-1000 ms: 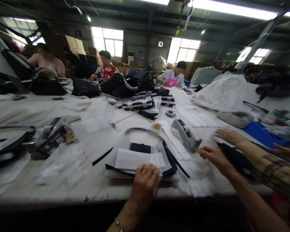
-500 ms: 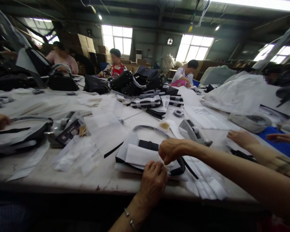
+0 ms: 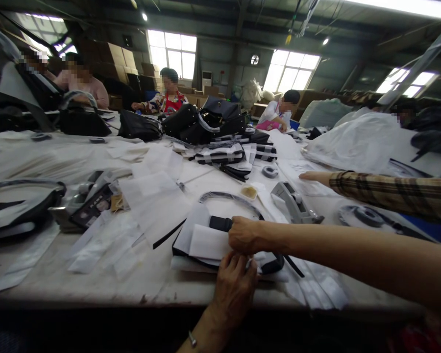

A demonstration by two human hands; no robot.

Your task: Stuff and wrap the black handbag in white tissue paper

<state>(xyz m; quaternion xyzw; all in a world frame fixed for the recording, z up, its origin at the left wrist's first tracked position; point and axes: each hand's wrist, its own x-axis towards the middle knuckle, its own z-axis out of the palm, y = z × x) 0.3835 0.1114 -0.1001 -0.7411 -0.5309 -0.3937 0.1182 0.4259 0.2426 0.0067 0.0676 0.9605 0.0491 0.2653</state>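
A dark handbag (image 3: 274,265) lies flat in front of me, partly covered by white wrapping sheets (image 3: 209,241). Its wrapped handle (image 3: 224,196) arches toward the far side. My left hand (image 3: 235,282), with a bracelet on the wrist, has its fingers bent over the bag's near edge. Just above those fingers, my right hand (image 3: 242,235) is closed in a fist over the white sheet, next to a black strap piece (image 3: 220,223). Whatever is inside the right fist is hidden. A thin black strap (image 3: 169,234) sticks out to the bag's left.
A grey tape dispenser (image 3: 292,203) stands beyond my right hand, another (image 3: 64,215) to the left. White sheets (image 3: 150,189) and piled black bags (image 3: 220,117) cover much of the table. A co-worker's plaid sleeve (image 3: 389,193) reaches in from the right; other people sit opposite.
My right fist has shifted slightly left toward the black strap piece. My left hand stays at the bag's near edge. The co-worker's arm at right reaches farther over the table.
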